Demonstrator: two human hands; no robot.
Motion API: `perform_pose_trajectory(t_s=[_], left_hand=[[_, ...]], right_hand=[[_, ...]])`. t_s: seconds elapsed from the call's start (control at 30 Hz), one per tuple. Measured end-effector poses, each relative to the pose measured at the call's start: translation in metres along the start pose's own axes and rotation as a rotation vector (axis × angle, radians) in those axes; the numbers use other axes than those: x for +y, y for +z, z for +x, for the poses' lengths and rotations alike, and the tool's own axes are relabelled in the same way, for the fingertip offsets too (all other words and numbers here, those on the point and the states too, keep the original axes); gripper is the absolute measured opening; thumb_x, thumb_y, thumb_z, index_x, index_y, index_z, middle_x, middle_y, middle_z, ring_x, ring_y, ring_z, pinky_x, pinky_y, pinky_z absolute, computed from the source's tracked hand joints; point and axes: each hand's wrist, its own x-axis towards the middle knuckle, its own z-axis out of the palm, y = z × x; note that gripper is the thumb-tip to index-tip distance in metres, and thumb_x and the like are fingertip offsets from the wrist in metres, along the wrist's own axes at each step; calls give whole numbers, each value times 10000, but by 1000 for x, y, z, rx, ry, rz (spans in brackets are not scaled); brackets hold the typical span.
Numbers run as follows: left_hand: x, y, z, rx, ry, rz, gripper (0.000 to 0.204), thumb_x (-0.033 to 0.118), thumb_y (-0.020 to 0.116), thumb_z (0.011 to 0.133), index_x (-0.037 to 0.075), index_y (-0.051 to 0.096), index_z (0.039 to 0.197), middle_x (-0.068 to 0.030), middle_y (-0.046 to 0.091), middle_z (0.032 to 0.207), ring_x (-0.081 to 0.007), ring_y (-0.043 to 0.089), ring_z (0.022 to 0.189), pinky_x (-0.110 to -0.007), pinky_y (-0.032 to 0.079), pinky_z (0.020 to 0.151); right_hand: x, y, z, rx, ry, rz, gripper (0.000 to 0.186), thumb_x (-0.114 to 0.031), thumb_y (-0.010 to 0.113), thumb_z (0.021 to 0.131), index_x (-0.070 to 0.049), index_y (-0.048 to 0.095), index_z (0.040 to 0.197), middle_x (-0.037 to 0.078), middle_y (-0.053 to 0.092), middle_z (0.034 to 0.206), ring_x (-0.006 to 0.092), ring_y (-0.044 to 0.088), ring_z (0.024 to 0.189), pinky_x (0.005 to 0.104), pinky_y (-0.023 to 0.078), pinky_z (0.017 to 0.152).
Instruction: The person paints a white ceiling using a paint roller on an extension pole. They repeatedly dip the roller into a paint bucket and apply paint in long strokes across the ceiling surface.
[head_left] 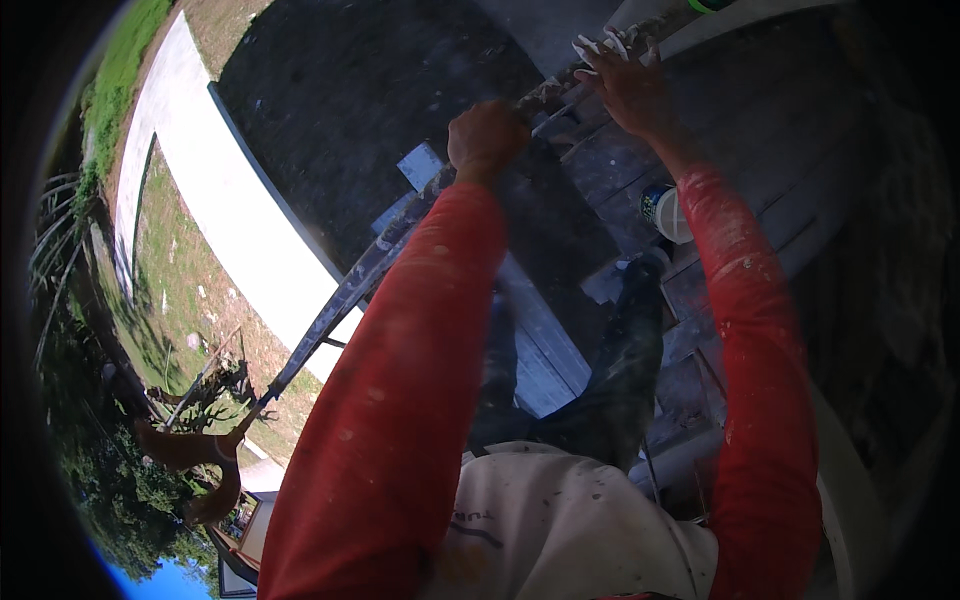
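Observation:
In the head view, my left hand (485,135) is closed on a long, paint-spattered bar (360,285) running diagonally from the lower left to the upper right, with an orange-brown curved piece (195,450) at its lower-left end. Farther along, my right hand (625,90) has its fingers spread over the bar's upper part, their tips among white smears or material that I cannot make out clearly. Both my forearms are in red, dust-marked sleeves.
Below are wooden boards (610,170), a white bucket (675,215), pale planks (540,350) and my dark-trousered legs (620,370). Light-blue blocks (420,165) lie beside dark ground (330,100). At left, a sunlit concrete strip (230,210) borders grass (180,280), branches (210,390) and trees.

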Motion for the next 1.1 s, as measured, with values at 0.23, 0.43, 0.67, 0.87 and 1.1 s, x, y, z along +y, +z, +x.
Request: perform_pose_trajectory(t_s=[0.23,0.43,0.67,0.87,1.1], left_hand=[[8,8,7,4,-12,13,370,350,581,895,54,763,1022,-214,743,984,-401,719,961,-483,550,896],[1,10,7,30,-9,11,364,350,578,898,57,755,1023,-216,740,981,-403,717,945,-494,549,875],[8,7,6,2,-8,4,352,353,593,896,63,749,1019,-226,735,976,-412,711,943,-500,544,870],[6,11,9,59,20,47,352,360,596,903,63,746,1017,-224,734,955,-418,711,933,-508,544,859],[5,9,2,53,-3,48,344,344,582,914,54,749,995,-219,736,951,-410,716,924,-502,549,858]], right_hand=[[6,-8,-4,-180,146,-96,519,-486,444,1048,-212,467,1488,-20,499,1520,237,371,1476,664,287,1135],[10,-4,-19,-67,224,-16,598,-432,492,1040,-157,358,1553,13,386,1602,251,350,1486,617,265,1172],[-23,-9,-47,-103,146,124,647,-378,527,1025,-166,289,1588,31,336,1630,260,306,1508,607,253,1183],[30,-2,-30,-105,310,-54,705,-101,564,934,-172,302,1585,22,339,1627,283,278,1519,593,261,1193],[-9,-20,-21,-134,63,7,729,-60,558,907,-243,324,1572,-3,374,1601,248,345,1487,603,290,1176]])
